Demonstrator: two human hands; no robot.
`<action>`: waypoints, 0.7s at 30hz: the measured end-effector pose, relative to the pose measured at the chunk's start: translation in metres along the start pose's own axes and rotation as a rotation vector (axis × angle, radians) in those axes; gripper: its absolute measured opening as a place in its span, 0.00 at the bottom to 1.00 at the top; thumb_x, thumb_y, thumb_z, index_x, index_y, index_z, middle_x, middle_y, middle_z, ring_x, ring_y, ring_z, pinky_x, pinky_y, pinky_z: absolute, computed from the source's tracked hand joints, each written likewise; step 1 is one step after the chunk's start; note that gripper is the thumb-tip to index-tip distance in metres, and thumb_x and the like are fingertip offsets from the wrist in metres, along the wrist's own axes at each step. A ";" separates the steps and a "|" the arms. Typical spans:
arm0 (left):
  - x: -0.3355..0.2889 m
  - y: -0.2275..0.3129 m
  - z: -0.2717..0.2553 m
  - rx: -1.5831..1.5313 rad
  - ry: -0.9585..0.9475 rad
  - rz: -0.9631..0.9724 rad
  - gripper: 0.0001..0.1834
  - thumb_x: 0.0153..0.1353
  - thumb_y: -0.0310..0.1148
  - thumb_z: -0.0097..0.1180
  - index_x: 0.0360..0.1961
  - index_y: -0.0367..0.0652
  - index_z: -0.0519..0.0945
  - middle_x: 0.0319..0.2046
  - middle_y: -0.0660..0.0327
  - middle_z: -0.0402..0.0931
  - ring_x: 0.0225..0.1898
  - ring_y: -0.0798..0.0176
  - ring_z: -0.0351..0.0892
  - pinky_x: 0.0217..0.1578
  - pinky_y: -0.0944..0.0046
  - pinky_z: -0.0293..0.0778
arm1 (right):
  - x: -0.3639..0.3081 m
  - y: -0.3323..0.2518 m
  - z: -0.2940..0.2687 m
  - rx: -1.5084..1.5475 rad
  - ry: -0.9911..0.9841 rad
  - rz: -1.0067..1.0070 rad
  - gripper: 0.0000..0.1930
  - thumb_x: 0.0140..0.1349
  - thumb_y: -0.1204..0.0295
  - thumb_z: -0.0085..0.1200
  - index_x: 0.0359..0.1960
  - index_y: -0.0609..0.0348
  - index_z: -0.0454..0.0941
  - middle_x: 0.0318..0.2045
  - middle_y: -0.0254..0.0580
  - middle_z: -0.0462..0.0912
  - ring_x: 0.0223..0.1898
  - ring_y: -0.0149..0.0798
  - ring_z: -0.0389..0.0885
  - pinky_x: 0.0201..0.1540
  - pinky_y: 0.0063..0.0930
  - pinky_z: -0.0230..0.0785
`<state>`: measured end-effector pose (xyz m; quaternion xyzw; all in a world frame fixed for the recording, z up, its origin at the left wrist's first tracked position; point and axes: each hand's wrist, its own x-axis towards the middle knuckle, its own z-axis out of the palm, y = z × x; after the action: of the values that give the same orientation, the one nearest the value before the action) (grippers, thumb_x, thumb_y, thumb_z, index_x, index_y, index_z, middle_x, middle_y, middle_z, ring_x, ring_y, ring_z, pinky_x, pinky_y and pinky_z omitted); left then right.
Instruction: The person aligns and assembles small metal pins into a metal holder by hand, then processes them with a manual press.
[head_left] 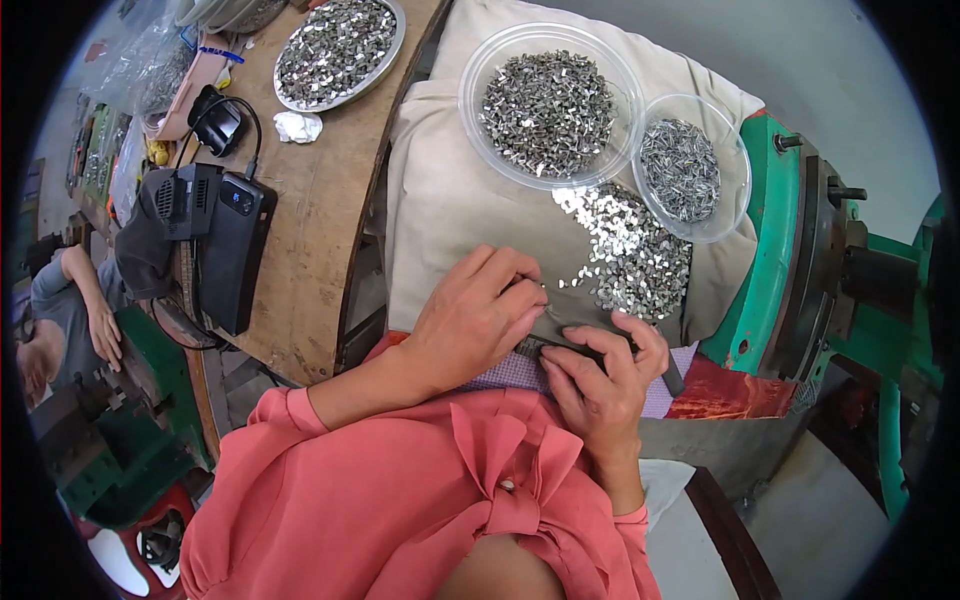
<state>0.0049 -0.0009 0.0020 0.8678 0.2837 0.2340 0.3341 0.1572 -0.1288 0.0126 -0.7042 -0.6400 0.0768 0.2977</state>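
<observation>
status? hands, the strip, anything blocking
Left hand pinching a small metal piece. Right hand gripping dark strip. Loose metal pieces piled close on cloth; nothing blocking.

I note even, soft daylight, bright overall. Glare flares off the loose metal pieces (625, 250) on the cloth (450, 200); shadows faint. Focus sharp centrally. Fisheye bends the workbench (320, 230) edge; black vignette fills all corners.

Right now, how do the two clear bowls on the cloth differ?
The left bowl is larger and holds chunkier, lighter metal bits; the right bowl is smaller, holds finer, darker slivers, and sits nearer the green machine. Both are clear, round, uncovered, and rest on the beige cloth.
</observation>
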 end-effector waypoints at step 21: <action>-0.020 0.001 -0.018 -0.121 -0.107 0.140 0.08 0.52 0.25 0.64 0.32 0.38 0.77 0.37 0.59 0.75 0.37 0.54 0.74 0.37 0.58 0.73 | 0.041 0.001 0.004 -0.047 -0.040 0.063 0.06 0.47 0.69 0.68 0.28 0.47 0.86 0.43 0.28 0.80 0.57 0.43 0.70 0.62 0.46 0.49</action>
<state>-0.0202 -0.0057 0.0105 0.8749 0.1895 0.2269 0.3835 0.1626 -0.0886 0.0202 -0.7291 -0.6250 0.0850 0.2657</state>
